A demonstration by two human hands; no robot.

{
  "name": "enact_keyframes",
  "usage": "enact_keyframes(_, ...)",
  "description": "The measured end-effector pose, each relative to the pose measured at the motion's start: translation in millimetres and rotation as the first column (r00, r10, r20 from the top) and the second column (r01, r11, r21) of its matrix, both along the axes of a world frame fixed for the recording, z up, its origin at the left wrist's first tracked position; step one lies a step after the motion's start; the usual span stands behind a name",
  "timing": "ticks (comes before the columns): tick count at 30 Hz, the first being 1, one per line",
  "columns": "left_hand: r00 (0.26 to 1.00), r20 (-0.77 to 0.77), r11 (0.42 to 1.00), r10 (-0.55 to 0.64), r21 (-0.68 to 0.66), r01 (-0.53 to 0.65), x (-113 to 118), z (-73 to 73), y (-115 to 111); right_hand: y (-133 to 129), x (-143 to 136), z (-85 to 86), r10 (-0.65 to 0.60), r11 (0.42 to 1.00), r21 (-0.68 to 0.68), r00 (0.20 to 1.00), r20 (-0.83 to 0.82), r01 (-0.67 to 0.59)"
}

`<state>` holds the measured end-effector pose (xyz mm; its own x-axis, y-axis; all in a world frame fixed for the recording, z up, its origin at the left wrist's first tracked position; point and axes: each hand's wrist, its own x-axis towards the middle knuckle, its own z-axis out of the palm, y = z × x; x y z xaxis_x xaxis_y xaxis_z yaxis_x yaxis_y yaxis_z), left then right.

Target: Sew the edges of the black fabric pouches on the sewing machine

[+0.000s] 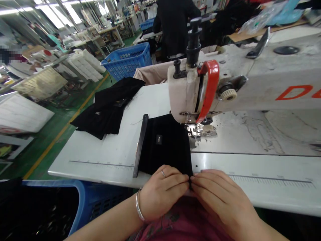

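Note:
A black fabric piece (168,150) with a small label lies flat on the white sewing table, its right edge running under the presser foot (199,130) of the sewing machine (183,90). At the fabric's near right corner, my left hand (163,190) pinches the edge; it wears a ring and a bangle. Against the same corner, my right hand (220,194) closes its fingertips on the cloth from the right side. The fingertips of both hands almost meet. A dark strip (140,147) lies along the fabric's left side.
Stacked black fabric pieces (107,110) lie at the table's far left. A blue basket (80,190) holding dark items stands below the near left edge. Another blue basket (127,62) is beyond the table, near a person in black (174,26). A ruler marking (273,177) runs along the front.

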<state>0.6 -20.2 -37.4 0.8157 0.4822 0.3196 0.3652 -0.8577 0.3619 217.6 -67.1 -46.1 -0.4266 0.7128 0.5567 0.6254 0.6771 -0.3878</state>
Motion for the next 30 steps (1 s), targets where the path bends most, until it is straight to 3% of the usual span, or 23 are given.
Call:
enact_keyframes(6,0.998,0.017,0.998,-0.06,0.014,0.06,1.1,2.4,23.4,6.2,5.5,-8.2,-0.015,0.995,-0.095,0.999,0.037,0.018)
enact_keyframes(12,0.996,-0.03,0.994,-0.082,0.067,0.084,6.2,5.1,47.7,22.6,9.1,-5.9,-0.045,0.991,-0.124,0.996,0.079,0.054)
enact_keyframes(17,0.991,-0.096,0.99,-0.098,0.092,0.107,10.2,2.3,69.5,42.0,13.5,-3.4,-0.045,0.993,-0.104,0.991,0.128,0.058)
enact_keyframes(25,0.992,-0.052,0.981,-0.116,0.149,0.123,17.5,-2.7,105.1,78.4,21.3,3.4,-0.027,0.994,-0.093,0.962,0.271,0.054)
enact_keyframes(30,0.993,-0.028,0.982,-0.117,0.143,0.12,21.6,-7.2,125.3,92.6,24.8,-2.6,-0.079,0.995,-0.029,0.948,0.308,0.092)
